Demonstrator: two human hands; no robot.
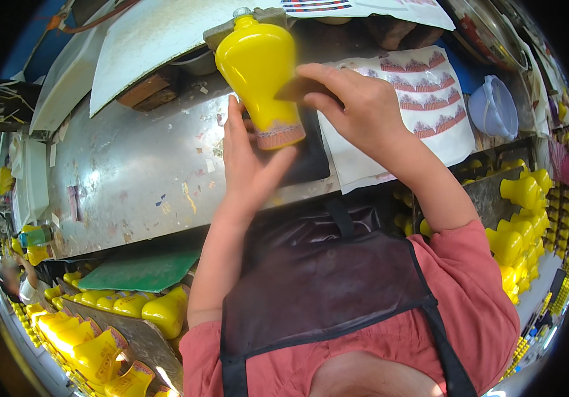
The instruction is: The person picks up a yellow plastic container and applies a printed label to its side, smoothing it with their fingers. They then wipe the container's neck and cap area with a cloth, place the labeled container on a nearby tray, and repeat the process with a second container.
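A glossy yellow vase (pixel 254 59) lies tilted on the bench, its narrow neck on a grey block (pixel 215 36) and its foot toward me. Around the foot runs a printed decal band (pixel 280 135) in reddish brown and pale purple. My left hand (pixel 252 165) cups the foot end, thumb below it and fingers along its left side. In my right hand (pixel 367 109), a thin, dark, flat scraper-like piece (pixel 292 90) is pinched between thumb and fingers, against or very near the vase's right side. Its exact shape is blurred.
Under the vase's foot is a black pad (pixel 314 162). Right of it lies a white decal sheet (pixel 453 139) with printed rows, near a pale blue bucket (pixel 494 109). The metal bench (pixel 119 178) carries scraps. Yellow vases (pixel 99 354) crowd boards at both sides; a green board (pixel 135 264) sits left.
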